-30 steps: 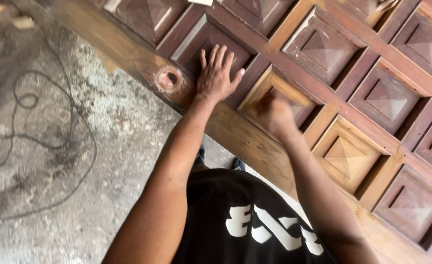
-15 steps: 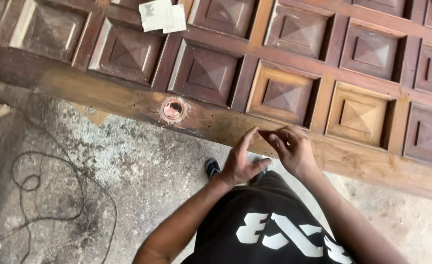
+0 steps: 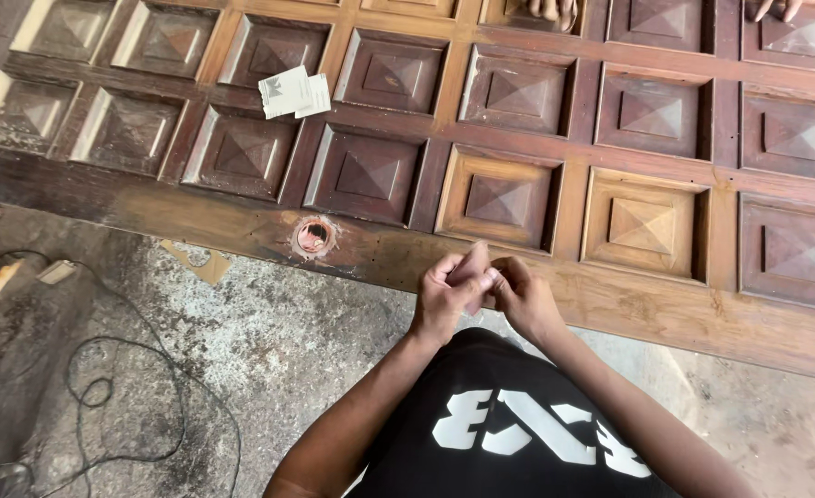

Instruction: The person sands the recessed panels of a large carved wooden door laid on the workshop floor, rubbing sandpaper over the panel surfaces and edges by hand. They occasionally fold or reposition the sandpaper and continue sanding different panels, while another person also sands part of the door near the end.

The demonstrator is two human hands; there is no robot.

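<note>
The panelled wooden door [image 3: 518,184] lies flat in front of you, across the upper part of the view, its near long edge just ahead of your hands. Judging by the colour, the work on its surface is partly done: two raised square panels near the middle, and the rail that runs along the near edge below them, show pale, bare wood, while most of the other panels to the left, to the right and along the far rows are dark reddish brown. A round lock hole [image 3: 313,236] sits in the near rail to the left of your hands, with darker, stained wood around it. Both your hands meet over the near edge of the door. Your left hand [image 3: 442,297] is curled almost closed, its fingers pinching a small brownish piece, likely a folded scrap of sandpaper [image 3: 470,267], though it is too small to tell for sure. Your right hand [image 3: 521,293] is also curled close, fingertips on the same piece. Some white folded papers [image 3: 294,92] rest on the door farther left. Another person's fingers [image 3: 548,8] show at the far edge. A thin cable [image 3: 117,397] loops over the concrete floor [image 3: 269,341] at your left.
</note>
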